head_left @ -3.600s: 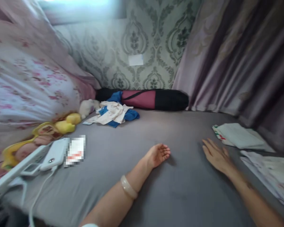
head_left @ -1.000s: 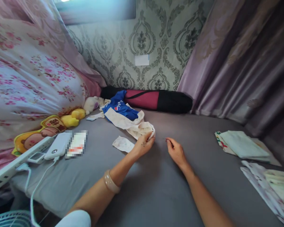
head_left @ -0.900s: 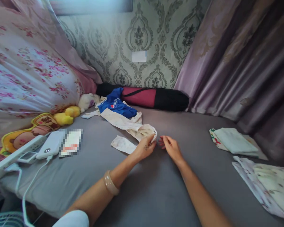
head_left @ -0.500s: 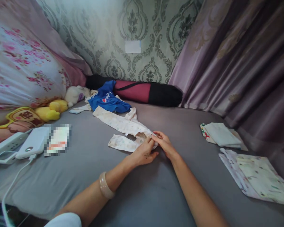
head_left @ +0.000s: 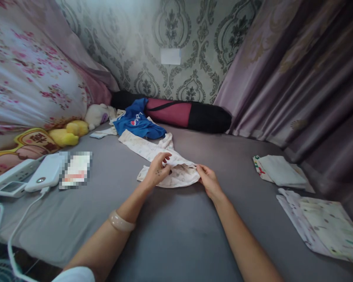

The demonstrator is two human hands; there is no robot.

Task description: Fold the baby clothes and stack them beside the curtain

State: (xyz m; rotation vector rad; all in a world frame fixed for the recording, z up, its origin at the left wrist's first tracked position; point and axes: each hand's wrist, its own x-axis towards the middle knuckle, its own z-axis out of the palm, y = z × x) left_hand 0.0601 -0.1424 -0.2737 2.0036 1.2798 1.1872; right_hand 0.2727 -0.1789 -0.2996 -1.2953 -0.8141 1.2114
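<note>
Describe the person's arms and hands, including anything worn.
The left hand has small dark marks on its back; above the wrist come a pale, rounded bangle and a white sleeve. The right hand is bare, with no bangle or sleeve visible on that arm.

Only brand I can make out: Pepsi ball (head_left: pixel 134 123) on the blue top (head_left: pixel 153 131), lettering beside it creased. Yellow toy (head_left: pixel 37 138) carries a Chinese character, too blurry for me. Packet (head_left: pixel 80 164): print pixelated. Power bank (head_left: pixel 51 170): round mark (head_left: pixel 41 180), illegible.
</note>
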